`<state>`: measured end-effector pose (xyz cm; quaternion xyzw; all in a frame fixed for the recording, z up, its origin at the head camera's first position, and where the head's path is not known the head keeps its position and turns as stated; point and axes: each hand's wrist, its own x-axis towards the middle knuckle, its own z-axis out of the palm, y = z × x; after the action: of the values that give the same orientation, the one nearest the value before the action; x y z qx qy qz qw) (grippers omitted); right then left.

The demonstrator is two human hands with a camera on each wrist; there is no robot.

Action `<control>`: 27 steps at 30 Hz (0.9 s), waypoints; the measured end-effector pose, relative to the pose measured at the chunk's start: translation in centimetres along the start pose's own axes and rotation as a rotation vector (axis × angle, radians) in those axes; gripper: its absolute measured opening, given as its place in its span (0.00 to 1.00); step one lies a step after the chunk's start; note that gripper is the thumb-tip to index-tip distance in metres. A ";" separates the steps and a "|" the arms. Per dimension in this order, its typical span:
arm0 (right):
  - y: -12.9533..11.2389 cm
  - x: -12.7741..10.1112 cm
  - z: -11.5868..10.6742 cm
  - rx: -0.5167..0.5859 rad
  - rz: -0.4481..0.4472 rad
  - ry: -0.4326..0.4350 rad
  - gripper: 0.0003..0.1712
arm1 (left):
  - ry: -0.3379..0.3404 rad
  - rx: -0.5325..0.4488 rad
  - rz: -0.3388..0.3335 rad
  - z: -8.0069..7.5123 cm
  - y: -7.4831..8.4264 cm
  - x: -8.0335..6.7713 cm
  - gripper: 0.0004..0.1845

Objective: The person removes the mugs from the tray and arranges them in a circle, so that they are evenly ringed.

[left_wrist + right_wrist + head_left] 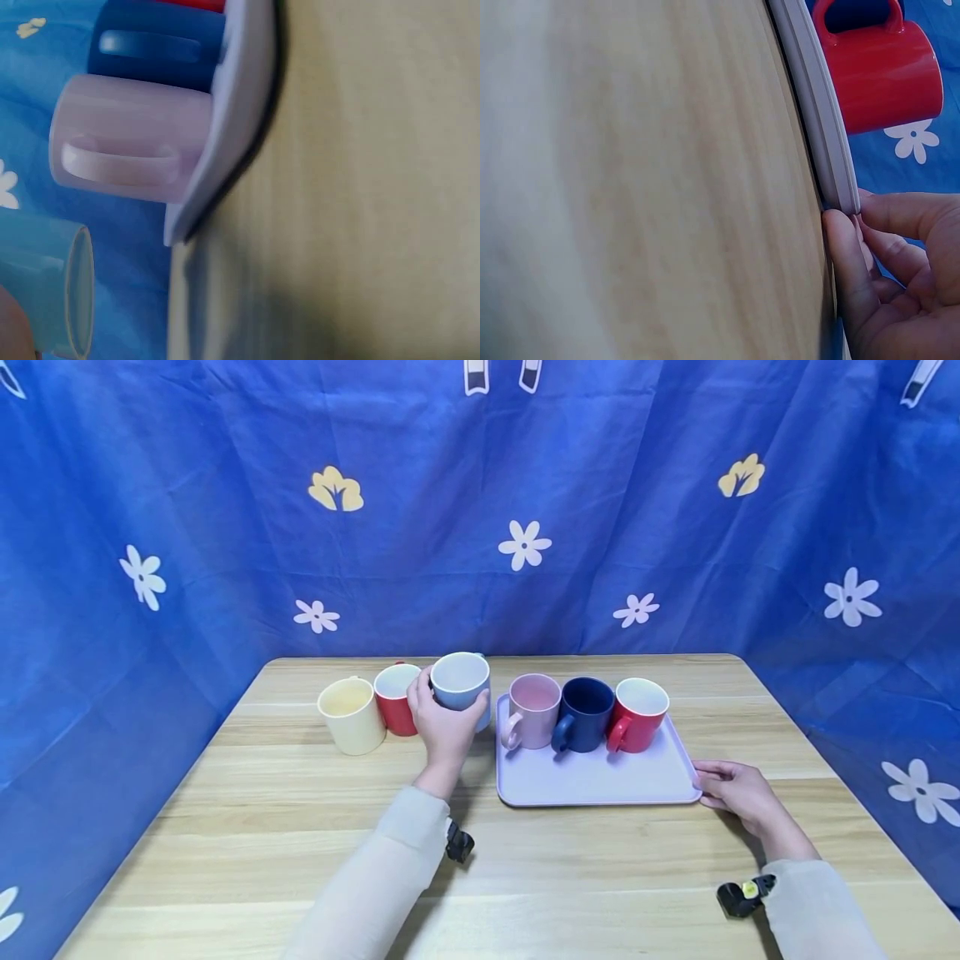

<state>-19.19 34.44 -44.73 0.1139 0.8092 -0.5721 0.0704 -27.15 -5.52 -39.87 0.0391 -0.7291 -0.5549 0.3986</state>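
— Nearest first: what's the right hand [738, 792] doing?

— Its fingers [900, 217] and thumb pinch the near right corner of the lilac tray [592, 777] on the wooden table [300, 827].

— And the left hand [444, 720]?

— Curled round a light blue mug [460, 680] — held just left of the tray's far corner.

— Farther back?

— On the tray, pink [532, 710], navy [585, 713] and red mugs [639, 714]. Left, a cream mug [351, 715] and another red one [394, 697].
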 end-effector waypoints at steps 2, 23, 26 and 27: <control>0.0 0.0 0.1 0.000 0.007 0.003 0.29 | 0.008 0.008 -0.033 0.0 -0.4 -0.2 0.45; 0.0 -0.1 0.1 -0.014 0.021 0.013 0.28 | 0.148 0.061 -0.219 1.1 -2.2 -1.4 0.44; 0.0 -0.1 0.1 -0.012 0.017 0.014 0.28 | 0.171 0.078 -0.225 1.3 -2.5 -1.3 0.45; 0.1 0.0 0.1 -0.007 0.011 0.010 0.28 | 0.178 0.083 -0.228 1.3 -2.5 -1.3 0.45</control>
<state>-19.14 34.37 -44.82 0.1210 0.8109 -0.5683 0.0697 -28.04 -4.80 -42.79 0.1870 -0.7041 -0.5605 0.3939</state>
